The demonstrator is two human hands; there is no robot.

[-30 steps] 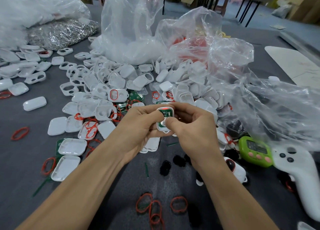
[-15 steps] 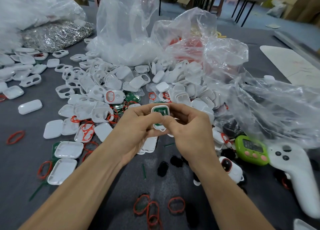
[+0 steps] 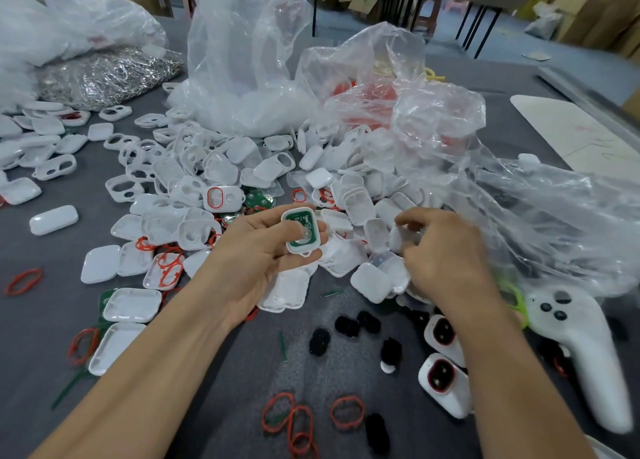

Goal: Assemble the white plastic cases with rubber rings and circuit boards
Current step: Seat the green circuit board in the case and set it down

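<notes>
My left hand (image 3: 263,250) holds a white case half (image 3: 300,231) with a green circuit board seated inside it, thumb pressed on the board. My right hand (image 3: 446,254) is off to the right, fingers curled down into the heap of white case halves (image 3: 346,195); it is blurred and whether it grips a piece is unclear. Red rubber rings (image 3: 298,420) lie on the grey cloth near me. Two closed cases with red rings (image 3: 443,379) lie by my right forearm.
Crumpled clear plastic bags (image 3: 433,119) rise behind and right of the heap. Black foam pads (image 3: 346,327) are scattered at centre. A white game-style controller (image 3: 588,347) lies at right, a bag of metal clips (image 3: 104,74) at far left. White lids (image 3: 131,306) sit left.
My right hand has let go of the case and moved right into the heap of white parts. My left hand alone keeps the case with the board.
</notes>
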